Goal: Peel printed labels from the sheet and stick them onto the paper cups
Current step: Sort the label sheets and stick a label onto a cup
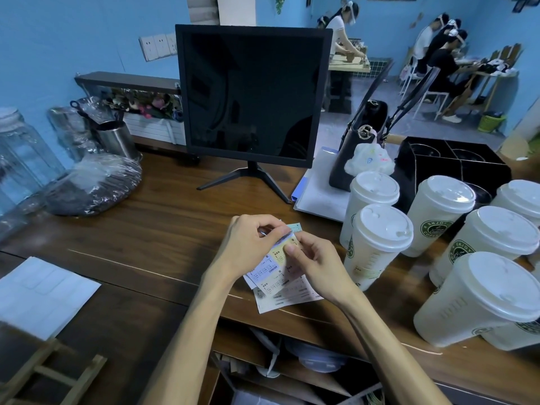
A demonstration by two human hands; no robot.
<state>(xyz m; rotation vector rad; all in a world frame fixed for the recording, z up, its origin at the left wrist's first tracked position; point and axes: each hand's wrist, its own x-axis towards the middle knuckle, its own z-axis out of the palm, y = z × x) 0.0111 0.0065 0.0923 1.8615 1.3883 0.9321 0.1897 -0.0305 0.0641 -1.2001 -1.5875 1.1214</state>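
At the far left of the frame I see clear glass jars (20, 159) and a dark plate wrapped in crinkled plastic film (93, 188), both well apart from my work. In the lower left lies a white sheet of blank backing paper (43, 293) on the dark wooden bench (163, 229). None of this crowds me.

Toward the centre, the black flat monitor on its splayed stand (251, 95) sits behind my hands, its feet short of the working spot.

My left hand (248, 244) is curled round the upper edge of the printed label sheet with pastel yellow, blue and pink panels (277, 270), and I judge it holds the sheet off the bench so a corner can be lifted. My right hand (312, 261) has its thumb and fingertips pinched on the sheet's upper part, where a yellow label (285, 242) bends upward; I read this as the peel under way, though I cannot tell how much has come free. The 2 hands are close together, both clamped on the sheet, whose lower end rests at the bench's front edge.

To the right stand 6 tall white paper cups with white lids and green round logos (377, 244), the nearest just beside my right wrist. That closeness keeps the reach short, but I think a careless swing could tip it. Behind them are a black handbag (353, 144) and a black divided cup holder (450, 162).
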